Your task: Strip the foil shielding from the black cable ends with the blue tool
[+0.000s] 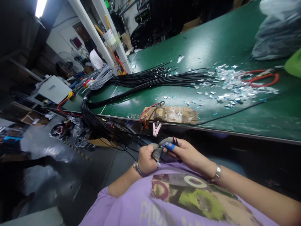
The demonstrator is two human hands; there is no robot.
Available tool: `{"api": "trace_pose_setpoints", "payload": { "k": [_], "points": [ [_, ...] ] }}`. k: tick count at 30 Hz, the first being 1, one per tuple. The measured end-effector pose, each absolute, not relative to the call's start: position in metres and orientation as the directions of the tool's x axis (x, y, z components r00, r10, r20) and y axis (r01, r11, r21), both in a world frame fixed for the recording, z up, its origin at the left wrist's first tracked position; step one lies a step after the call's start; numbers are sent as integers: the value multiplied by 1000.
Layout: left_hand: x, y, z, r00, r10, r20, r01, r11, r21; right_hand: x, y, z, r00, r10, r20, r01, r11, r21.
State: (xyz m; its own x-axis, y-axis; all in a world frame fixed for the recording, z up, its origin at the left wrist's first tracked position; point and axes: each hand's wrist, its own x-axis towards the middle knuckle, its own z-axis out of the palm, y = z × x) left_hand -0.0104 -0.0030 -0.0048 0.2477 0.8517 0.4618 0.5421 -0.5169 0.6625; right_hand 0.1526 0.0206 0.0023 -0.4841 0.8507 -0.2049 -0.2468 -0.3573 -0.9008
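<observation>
Green table (211, 44), black cables (174, 81), and a left hand (146, 158) and right hand (183, 149) meeting on a thin wire (162, 146).

The table crosses from centre left to the right edge; the cables sweep over its middle and hang down left of centre, white scraps (232, 84) beyond their tips. A wooden board (181, 115) lies near the front edge, a pink clip (156, 129) just above the hands. A dark pointed thing (174, 142) at the right hand may be a small cutter. At lower centre, the wire lies between the fingertips, long axis roughly sideways, both hands equally near, each pinching it thumb to finger.
</observation>
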Motion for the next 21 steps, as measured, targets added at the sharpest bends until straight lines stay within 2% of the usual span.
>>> {"api": "trace_pose_setpoints", "payload": {
  "k": [3, 5, 8, 10, 12, 14, 17, 19, 21],
  "points": [
    [-12, -4, -6, 278, 855, 437, 568, -513, 643, 152, 21, 2, -474, 852, -223, -206, -353, -913],
    [-15, -4, -9, 304, 855, 420, 617, -513, 597, 153, 22, 2, -449, 872, -195, -148, -288, -946],
    [-18, -3, -16, 368, 820, 439, 700, -555, 449, 156, 23, 3, -428, 903, -37, 63, -11, -998],
    [-20, -3, -19, 409, 785, 465, 716, -592, 369, 158, 23, 5, -433, 898, 83, 258, 211, -943],
    [-20, -3, -19, 420, 771, 479, 702, -610, 367, 159, 24, 6, -444, 886, 135, 362, 315, -877],
    [-20, -3, -17, 404, 790, 461, 683, -596, 423, 159, 25, 6, -449, 887, 107, 310, 267, -912],
    [-20, -4, -15, 365, 844, 392, 682, -529, 505, 157, 27, 4, -449, 893, -43, 128, 16, -992],
    [-20, -4, -15, 360, 858, 366, 689, -509, 516, 156, 28, 4, -441, 889, -124, 60, -109, -992],
    [-22, -4, -17, 372, 850, 374, 691, -522, 499, 155, 29, 5, -433, 889, -148, 25, -152, -988]
  ]
}}
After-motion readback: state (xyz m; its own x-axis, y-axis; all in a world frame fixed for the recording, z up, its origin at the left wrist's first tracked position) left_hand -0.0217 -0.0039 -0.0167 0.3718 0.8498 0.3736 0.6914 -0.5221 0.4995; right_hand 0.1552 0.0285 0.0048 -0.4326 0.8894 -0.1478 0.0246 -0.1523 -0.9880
